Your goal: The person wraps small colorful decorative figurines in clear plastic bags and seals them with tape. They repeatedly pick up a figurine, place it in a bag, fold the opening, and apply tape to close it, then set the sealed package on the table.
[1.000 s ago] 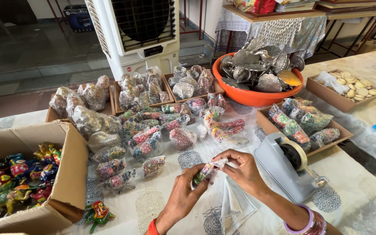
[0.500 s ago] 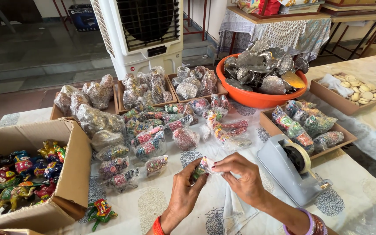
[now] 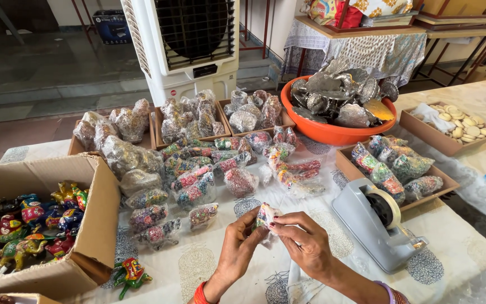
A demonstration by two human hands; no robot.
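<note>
Both of my hands hold one small colourful figurine wrapped in clear plastic (image 3: 266, 215) just above the table near its front edge. My left hand (image 3: 242, 248) grips it from below and the left. My right hand (image 3: 306, 244) pinches its right side with fingers curled over the wrapping. A loose tail of clear plastic (image 3: 298, 278) hangs under my right wrist. A grey tape dispenser (image 3: 375, 222) stands just right of my right hand.
Several wrapped figurines (image 3: 195, 177) lie in rows beyond my hands. A cardboard box (image 3: 99, 225) of unwrapped painted figurines sits at left, one green figurine (image 3: 130, 273) beside it. An orange bowl (image 3: 327, 132) of silver pieces, wooden trays (image 3: 440, 141) and a white air cooler (image 3: 189, 50) stand behind.
My hands have stayed in place, working the plastic tighter around the figurine; the loose bag that hung open below them is now gathered in. The camera has shifted slightly.
</note>
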